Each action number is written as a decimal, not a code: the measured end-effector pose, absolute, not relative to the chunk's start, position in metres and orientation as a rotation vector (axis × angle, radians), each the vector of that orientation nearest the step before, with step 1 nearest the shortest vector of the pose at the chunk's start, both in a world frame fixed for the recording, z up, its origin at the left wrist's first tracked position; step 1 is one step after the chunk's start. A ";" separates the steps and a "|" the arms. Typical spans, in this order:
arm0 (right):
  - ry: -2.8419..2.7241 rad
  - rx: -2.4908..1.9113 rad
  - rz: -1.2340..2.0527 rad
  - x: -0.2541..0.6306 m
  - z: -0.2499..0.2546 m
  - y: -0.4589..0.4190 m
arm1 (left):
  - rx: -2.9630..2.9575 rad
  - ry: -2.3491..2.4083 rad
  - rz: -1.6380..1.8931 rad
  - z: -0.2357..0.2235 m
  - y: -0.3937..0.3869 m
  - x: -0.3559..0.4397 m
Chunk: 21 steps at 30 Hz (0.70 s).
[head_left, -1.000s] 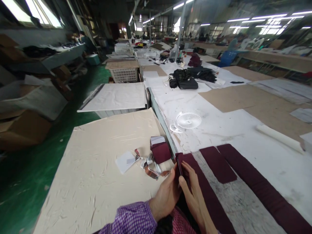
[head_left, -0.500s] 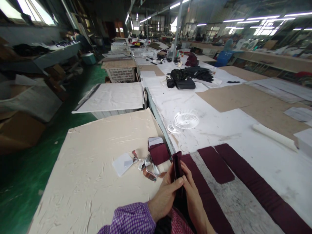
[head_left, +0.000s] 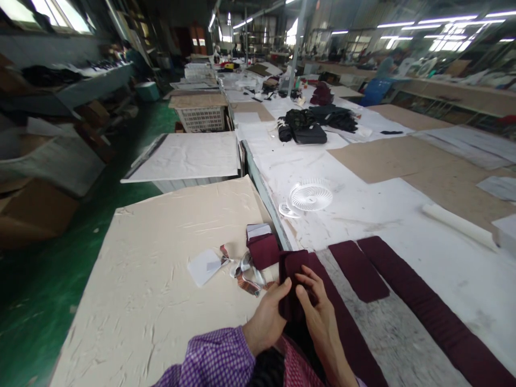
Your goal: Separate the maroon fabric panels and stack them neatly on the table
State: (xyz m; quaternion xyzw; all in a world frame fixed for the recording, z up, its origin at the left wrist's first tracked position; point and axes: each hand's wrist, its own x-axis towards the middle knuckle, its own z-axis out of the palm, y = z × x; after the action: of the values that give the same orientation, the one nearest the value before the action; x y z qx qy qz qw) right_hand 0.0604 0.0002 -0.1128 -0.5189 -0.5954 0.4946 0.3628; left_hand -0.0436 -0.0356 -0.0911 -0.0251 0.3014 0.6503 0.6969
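Observation:
My left hand (head_left: 268,314) is closed on dark maroon fabric pieces (head_left: 291,263), its thumb on the near face. On their right side, my right hand (head_left: 321,309) has bent fingers against the fabric; some fingertips are hidden. The pieces are upright, their broad face turned towards me. Just beyond the left hand lies a small maroon stack (head_left: 264,250) with pale pieces (head_left: 258,231) at its far end. Patterned fabric scraps (head_left: 246,277) and a white card-like piece (head_left: 205,267) lie to its left.
A cream-covered surface (head_left: 161,269) spreads left. Maroon strips (head_left: 419,301) and a shorter maroon piece (head_left: 358,270) lie on the right table. A white fan (head_left: 310,195), dark fabric piles (head_left: 302,126) and a paper roll (head_left: 459,226) are farther off.
The maroon pieces have turned from edge-on to show their broad face. My right hand has moved slightly right, its fingers more spread, while the left keeps its hold.

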 end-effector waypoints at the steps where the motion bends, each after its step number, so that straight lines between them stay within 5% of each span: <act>1: -1.549 -1.339 1.249 0.060 -0.113 0.001 | -0.068 0.668 1.444 -0.092 -0.036 -0.045; 21: -1.897 -1.241 1.115 0.057 -0.111 -0.004 | -0.140 0.709 1.442 -0.101 -0.035 -0.051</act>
State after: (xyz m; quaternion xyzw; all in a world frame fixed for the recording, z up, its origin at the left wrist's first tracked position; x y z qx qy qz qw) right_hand 0.0568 -0.0040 -0.1110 -0.4683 -0.7157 0.4205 0.3027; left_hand -0.0507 -0.0349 -0.1009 -0.0628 0.3175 0.6453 0.6920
